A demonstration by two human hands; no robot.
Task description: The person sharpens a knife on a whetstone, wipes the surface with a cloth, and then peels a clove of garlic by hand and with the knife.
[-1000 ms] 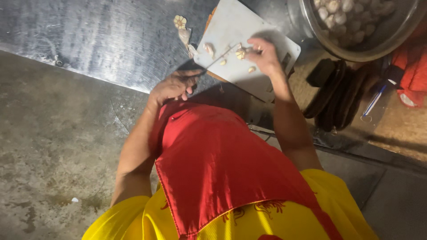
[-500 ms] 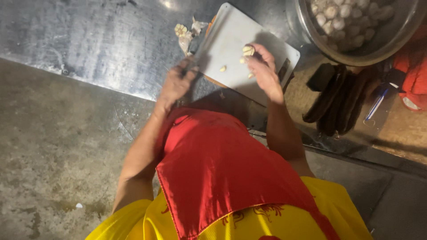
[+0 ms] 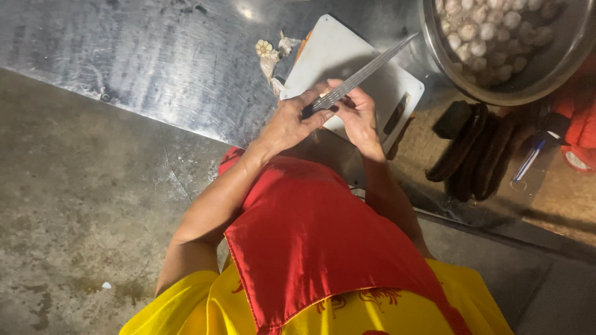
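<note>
My hands have met above the white cutting board (image 3: 366, 80): left fingers (image 3: 313, 115) now closed round the knife (image 3: 360, 77). Right fingers (image 3: 347, 102) have curled shut on something too small to tell, lifted off the board for peeling

No packages, labels, signs or screens anywhere in view.
</note>
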